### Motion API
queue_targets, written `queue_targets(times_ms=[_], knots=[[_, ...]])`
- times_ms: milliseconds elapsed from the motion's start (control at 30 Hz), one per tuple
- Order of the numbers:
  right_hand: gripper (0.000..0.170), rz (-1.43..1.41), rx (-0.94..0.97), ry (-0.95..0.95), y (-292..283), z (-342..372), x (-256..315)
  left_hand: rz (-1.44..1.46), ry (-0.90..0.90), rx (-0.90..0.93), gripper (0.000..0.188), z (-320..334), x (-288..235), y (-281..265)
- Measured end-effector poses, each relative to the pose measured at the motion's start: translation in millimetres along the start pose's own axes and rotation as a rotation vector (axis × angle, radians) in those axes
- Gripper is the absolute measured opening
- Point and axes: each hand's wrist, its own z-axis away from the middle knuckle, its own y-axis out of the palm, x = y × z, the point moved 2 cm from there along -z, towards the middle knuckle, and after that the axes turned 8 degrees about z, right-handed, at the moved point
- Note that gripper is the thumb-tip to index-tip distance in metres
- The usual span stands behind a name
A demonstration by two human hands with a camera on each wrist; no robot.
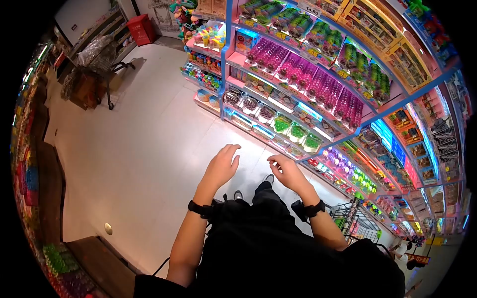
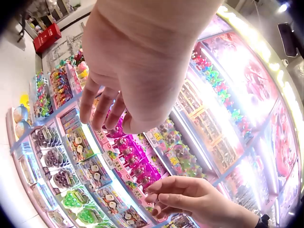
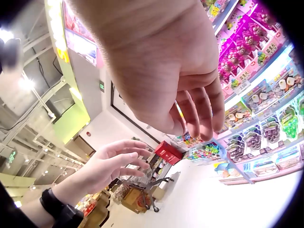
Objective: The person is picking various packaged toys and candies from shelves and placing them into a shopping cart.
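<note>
Here at the toy shelving (image 1: 225, 54), the danger is sitting in those tight rows: the magenta packs (image 1: 300, 74) are standing shoulder to shoulder, so any finger reaching in too broadly could be snagging a neighbour and tipping it. Lower down, the green grape-cluster packs (image 1: 297, 131) are crowding toward their shelf's front edge, and a careless brush could be sending one down to the floor (image 1: 134, 149). Watch that bulky right wrist strap (image 1: 313, 208) too; a deep reach could be catching it on a ledge. As for the hands, the left grip (image 1: 221, 166) is hanging with fingers loosely bent and thumb standing apart, pinching nothing; the right grip (image 1: 289, 173) is doing much the same, its relaxed fingers curving slightly, holding nothing. The two are facing each other across a gap, well apart. And the goods? The green packs are lying ahead and somewhat to the right of both grips, nearer the right one in the head view, with neither touching them; the dark grape-cluster packs (image 1: 249, 104) are lining up just left of the green, on that same shelf.
</note>
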Motion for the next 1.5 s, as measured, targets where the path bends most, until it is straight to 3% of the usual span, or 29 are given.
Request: queue_targets(times_ms=[267, 467, 600, 833, 1067, 1100, 1333, 1500], knots=[[0.022, 0.043, 0.091, -0.169, 6.9, -35.1, 49.5, 0.041, -0.112, -0.165, 0.027, 31.0, 20.3, -34.6], [0.025, 0.076, 0.066, -0.092, -2.7, -30.0, 35.5, 0.064, -0.109, -0.122, 0.027, 27.0, 25.2, -22.6], [0.025, 0.073, 0.039, 0.084, -19.6, -4.9, 14.6, 0.017, -0.008, -0.062, 0.027, 8.3, 28.1, -1.4], [0.024, 0.049, -0.185, 0.225, -43.4, 62.5, -39.0, 0.128, 0.059, 0.232, 0.024, -44.4, -19.3, 58.6], [0.026, -0.003, -0.538, 0.521, -63.4, 173.1, -80.6, 0.085, 0.295, 0.597, 0.025, -68.2, -61.3, 166.0], [0.026, -0.017, -0.600, 0.581, -56.8, 199.5, -82.9, 0.117, 0.242, 0.682, 0.025, -67.6, -72.0, 183.5], [0.023, -0.103, -0.974, 0.926, -53.8, 336.0, -77.1, 0.091, 0.552, 1.064, 0.026, -32.7, -145.3, 307.1], [0.023, -0.105, -1.130, 1.077, -36.4, 421.1, -94.7, 0.013, 0.699, 1.274, 0.025, 0.6, -208.4, 377.1]])
